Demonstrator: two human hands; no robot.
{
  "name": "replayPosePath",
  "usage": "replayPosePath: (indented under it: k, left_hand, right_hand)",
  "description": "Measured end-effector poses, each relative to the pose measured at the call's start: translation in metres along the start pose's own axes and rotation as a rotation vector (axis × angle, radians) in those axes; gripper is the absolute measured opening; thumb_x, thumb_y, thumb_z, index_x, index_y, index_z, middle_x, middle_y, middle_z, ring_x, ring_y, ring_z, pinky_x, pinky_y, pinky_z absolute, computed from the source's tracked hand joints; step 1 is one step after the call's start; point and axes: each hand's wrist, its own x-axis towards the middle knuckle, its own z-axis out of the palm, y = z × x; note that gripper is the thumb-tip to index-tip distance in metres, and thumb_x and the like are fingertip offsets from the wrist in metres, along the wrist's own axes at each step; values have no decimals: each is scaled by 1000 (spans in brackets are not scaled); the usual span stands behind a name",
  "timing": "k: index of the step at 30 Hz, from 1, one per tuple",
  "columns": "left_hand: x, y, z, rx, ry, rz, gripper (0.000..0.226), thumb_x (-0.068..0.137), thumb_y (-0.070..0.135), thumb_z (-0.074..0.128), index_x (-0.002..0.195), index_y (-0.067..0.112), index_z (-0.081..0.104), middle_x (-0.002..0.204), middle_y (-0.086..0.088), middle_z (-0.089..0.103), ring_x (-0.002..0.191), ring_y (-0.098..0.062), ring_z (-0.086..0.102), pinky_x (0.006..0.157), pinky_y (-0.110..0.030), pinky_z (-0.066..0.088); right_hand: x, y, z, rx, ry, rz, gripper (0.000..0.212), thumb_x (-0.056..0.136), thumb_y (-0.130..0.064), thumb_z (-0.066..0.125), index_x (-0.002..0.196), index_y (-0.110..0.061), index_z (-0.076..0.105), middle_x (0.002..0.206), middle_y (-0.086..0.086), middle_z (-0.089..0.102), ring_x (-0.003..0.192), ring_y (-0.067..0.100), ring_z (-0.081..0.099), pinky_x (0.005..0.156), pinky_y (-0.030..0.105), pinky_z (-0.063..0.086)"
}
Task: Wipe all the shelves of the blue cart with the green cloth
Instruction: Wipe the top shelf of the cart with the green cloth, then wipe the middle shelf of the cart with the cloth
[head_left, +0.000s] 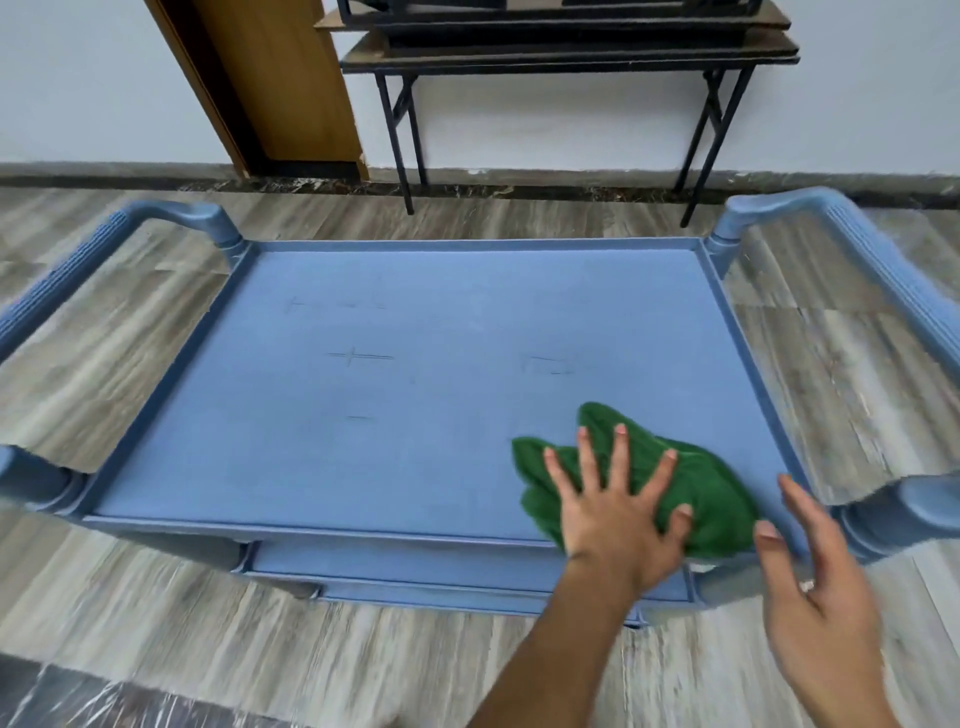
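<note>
At near right corner of blue cart (363, 467), pressing green cloth (711, 488) flat under spread left hand (618, 514), right hand (815, 587) hovering slack-fingered alongside.

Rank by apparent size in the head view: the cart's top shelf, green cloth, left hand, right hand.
1. top shelf
2. green cloth, partly under the left hand
3. left hand and right hand: look alike; the right is nearer, so unranked.

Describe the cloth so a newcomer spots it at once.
Take the top shelf of the blue cart. At its near right corner, under the flat left hand, lies the cloth. Nothing else there is green or crumpled.
</note>
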Motion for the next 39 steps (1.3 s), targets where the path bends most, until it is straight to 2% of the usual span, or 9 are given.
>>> replayPosePath:
  k: [6, 9, 15, 18, 21, 26, 31, 36, 39]
  left_hand:
    - [8, 67, 4, -38, 17, 143, 68, 96, 59, 19, 157, 36, -2, 166, -1, -14, 149, -38, -20, 107, -68, -26]
    - [-5, 36, 1, -122, 124, 201, 64, 99, 55, 27, 157, 39, 5, 167, 4, 3, 154, -29, -3, 121, -56, -7]
    - [-49, -53, 5, -183, 247, 181, 58, 101, 53, 24, 156, 37, 17, 165, 11, 14, 153, -21, 11, 124, -45, 8]
    - [-70, -89, 4, -266, 329, 181, 59, 100, 52, 31, 154, 29, 31, 161, 7, 29, 150, -21, 24, 123, -46, 19]
    - [-94, -122, 12, -378, 443, 216, 53, 100, 41, 44, 150, 25, 40, 156, 6, 40, 148, -14, 30, 120, -43, 27]
    - [-127, -155, 53, -527, 660, 478, 40, 92, 10, 63, 132, 12, 62, 137, 8, 60, 136, -15, 50, 113, -38, 39]
    - [-136, -187, 102, -608, 564, 546, 35, 93, 15, 62, 127, 22, 63, 128, 14, 65, 126, -5, 56, 105, -35, 46]
    - [-98, -221, 136, -499, 361, 424, 35, 97, 33, 55, 132, 28, 59, 128, 14, 65, 129, -8, 53, 104, -31, 45]
    - [-66, -239, 172, -422, 286, 340, 38, 98, 37, 50, 134, 27, 58, 133, 10, 64, 132, -14, 52, 108, -29, 39]
  right_hand:
    - [20, 30, -45, -367, -263, -233, 57, 90, -2, 65, 144, -17, 54, 154, -2, 46, 138, 24, 50, 109, 41, 43]
    - [31, 19, -26, -545, -354, -361, 52, 102, -36, 46, 146, -10, 52, 158, 12, 39, 148, 31, 35, 121, 45, 28]
    - [37, -5, 40, -905, -550, 116, 89, 67, -100, -3, 147, -63, -12, 165, 6, -29, 144, 41, -37, 103, 60, -36]
    - [46, -17, 64, -858, -538, 215, 100, 62, -104, 3, 151, -58, -5, 167, 7, -22, 143, 48, -35, 103, 67, -31]
    - [39, -23, 79, -844, -437, 116, 77, 85, -86, 30, 153, -50, 24, 170, 4, 5, 151, 45, -10, 115, 65, -9]
    - [-6, -41, 99, -605, -251, -75, 31, 98, -38, 60, 124, -24, 69, 135, -3, 66, 133, 28, 45, 106, 43, 26]
    - [-57, -64, 113, -189, -140, -52, 25, 99, -38, 60, 107, -19, 73, 93, -5, 75, 93, 19, 67, 82, 31, 51]
    - [-109, -45, 125, 783, 50, 269, 37, 103, -36, 52, 127, -13, 66, 125, 13, 71, 117, 31, 67, 92, 46, 58]
    - [-127, 1, 145, 1048, 66, 413, 47, 104, -40, 46, 142, -14, 55, 139, 16, 62, 125, 34, 62, 96, 56, 53]
